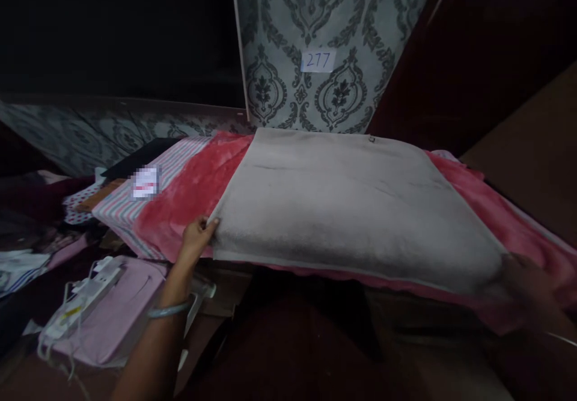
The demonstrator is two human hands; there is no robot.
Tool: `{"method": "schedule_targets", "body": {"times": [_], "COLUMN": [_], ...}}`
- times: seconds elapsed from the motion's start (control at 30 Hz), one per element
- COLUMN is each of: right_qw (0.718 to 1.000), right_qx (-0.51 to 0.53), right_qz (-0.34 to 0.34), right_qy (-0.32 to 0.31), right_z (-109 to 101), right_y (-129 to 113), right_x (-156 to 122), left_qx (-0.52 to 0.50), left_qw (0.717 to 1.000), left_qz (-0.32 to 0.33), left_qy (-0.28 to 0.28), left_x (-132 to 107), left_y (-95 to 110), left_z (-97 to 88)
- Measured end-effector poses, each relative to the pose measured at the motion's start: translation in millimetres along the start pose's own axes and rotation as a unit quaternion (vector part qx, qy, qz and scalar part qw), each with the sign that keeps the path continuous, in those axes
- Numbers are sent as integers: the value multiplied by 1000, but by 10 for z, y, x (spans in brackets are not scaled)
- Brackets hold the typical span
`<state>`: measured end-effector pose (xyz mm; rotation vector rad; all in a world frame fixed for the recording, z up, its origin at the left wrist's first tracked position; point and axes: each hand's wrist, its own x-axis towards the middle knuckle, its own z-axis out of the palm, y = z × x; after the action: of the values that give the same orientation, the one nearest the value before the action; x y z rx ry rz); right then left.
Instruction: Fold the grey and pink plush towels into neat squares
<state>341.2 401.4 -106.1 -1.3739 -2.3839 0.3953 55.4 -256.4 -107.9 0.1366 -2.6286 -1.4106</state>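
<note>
A grey towel-like cloth (351, 202) lies spread flat over a red fleece cover (189, 190) on a padded table. My left hand (198, 235) pinches the cloth's near left corner, fingers closed on the edge. My right hand (532, 287) is in dim shadow at the cloth's near right corner. It rests on or grips that corner, and its fingers are hard to make out.
A striped cloth (135, 199) with a label lies left of the red cover. A pink fabric piece (126, 311) with a white power strip (85, 296) sits low left. Patterned wallpaper with a paper tag "277" (318, 61) stands behind. Clothes are piled far left.
</note>
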Motion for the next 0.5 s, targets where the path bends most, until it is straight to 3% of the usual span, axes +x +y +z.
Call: {"method": "schedule_targets", "body": {"times": [0.07, 0.13, 0.2, 0.4, 0.5], "right_qw": [989, 977, 971, 987, 990], "right_qx": [104, 156, 174, 99, 82], "right_qz": [103, 145, 165, 121, 107], "right_qy": [-9, 5, 17, 39, 44], "right_z": [-11, -38, -76, -157, -112], "right_y": [-64, -140, -194, -173, -113], "right_x": [-56, -130, -181, -60, -4], "left_qx": [-98, -161, -182, -168, -124], "left_qw": [994, 983, 978, 984, 991], "left_qz": [-19, -47, -75, -50, -58], "left_qy": [-41, -76, -75, 12, -4], "left_x": [-86, -160, -209, -245, -229], "left_y": [-81, -135, -164, -117, -91], "left_z": [-5, 11, 44, 84, 33]}}
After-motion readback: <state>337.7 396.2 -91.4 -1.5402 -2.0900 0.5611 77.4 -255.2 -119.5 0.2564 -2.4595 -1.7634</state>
